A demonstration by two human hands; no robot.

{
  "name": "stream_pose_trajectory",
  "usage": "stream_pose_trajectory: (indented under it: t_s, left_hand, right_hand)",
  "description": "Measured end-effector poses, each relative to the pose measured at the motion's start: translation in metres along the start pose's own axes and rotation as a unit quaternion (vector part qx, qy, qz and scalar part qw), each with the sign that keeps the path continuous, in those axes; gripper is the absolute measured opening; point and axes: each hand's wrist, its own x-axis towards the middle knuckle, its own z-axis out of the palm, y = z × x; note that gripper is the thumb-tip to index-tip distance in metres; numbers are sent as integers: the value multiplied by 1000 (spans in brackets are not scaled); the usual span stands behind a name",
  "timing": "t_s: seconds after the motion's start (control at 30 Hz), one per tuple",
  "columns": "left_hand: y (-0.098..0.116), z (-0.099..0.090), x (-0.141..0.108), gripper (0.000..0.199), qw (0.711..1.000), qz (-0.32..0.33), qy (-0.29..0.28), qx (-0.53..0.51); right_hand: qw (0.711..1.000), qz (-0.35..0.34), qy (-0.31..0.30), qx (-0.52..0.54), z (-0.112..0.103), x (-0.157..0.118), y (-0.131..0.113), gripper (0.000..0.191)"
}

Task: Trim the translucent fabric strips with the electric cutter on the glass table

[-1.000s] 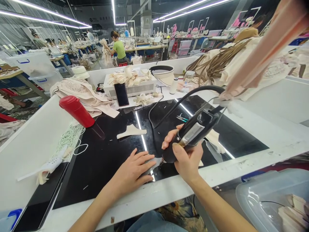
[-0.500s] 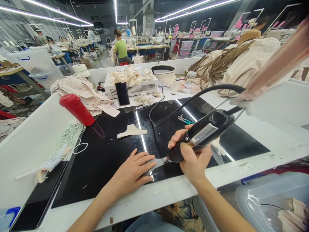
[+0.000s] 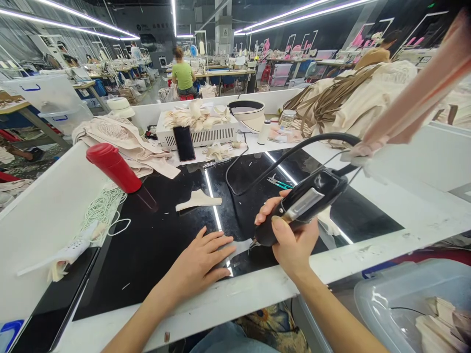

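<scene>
My right hand (image 3: 294,235) is wrapped around a black corded hand tool (image 3: 303,201) with a thin metal tip, held at a slant. The tip meets the edge of a pale, translucent flat piece (image 3: 243,246) on the glossy black board (image 3: 165,260). Flat on that board, fingers stretched out, lies my left hand (image 3: 206,260); its fingertips cover the piece's left end. Beyond the hands, a cream fabric cutout (image 3: 198,198) rests by itself. Another light piece (image 3: 328,220) is partly hidden behind the tool and right hand.
A black cable (image 3: 257,179) loops over the board, beside teal-handled snippers (image 3: 278,183). A red bottle (image 3: 115,168) and green cord (image 3: 105,211) are at left. At the back are a phone (image 3: 184,143), a white box (image 3: 165,135) and fabric piles (image 3: 379,98). Pink cloth (image 3: 408,108) hangs at right.
The view has shifted slightly, so most things sit a little further left. Both hands keep nearly the same pose, with the tool's tip still at the pale piece.
</scene>
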Motion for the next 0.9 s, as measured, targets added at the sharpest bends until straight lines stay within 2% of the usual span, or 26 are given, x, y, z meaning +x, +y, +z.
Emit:
stream_pose_trajectory:
  t_s: [0.4, 0.5, 0.6, 0.7, 0.8, 0.9]
  left_hand:
    - [-1, 1, -2, 50, 1000, 4, -1, -12]
    - [-3, 5, -3, 51, 998, -24, 46, -27]
    - [-3, 12, -1, 42, 987, -99, 127, -28]
    - [-2, 17, 2, 34, 975, -150, 164, -25]
    - [0, 20, 4, 24, 970, -163, 171, -52]
    - [2, 22, 3, 14, 963, -169, 188, -90]
  right_hand:
    - [1000, 13, -10, 5, 3, -3, 1, 35]
    - [1000, 15, -14, 5, 3, -2, -2, 37]
    - [1000, 8, -23, -14, -1, -1, -6, 38]
    - [996, 1, -29, -89, -11, 0, -7, 35]
    - [969, -15, 3, -245, -24, 0, -5, 33]
    - [945, -97, 117, -288, -38, -7, -2, 44]
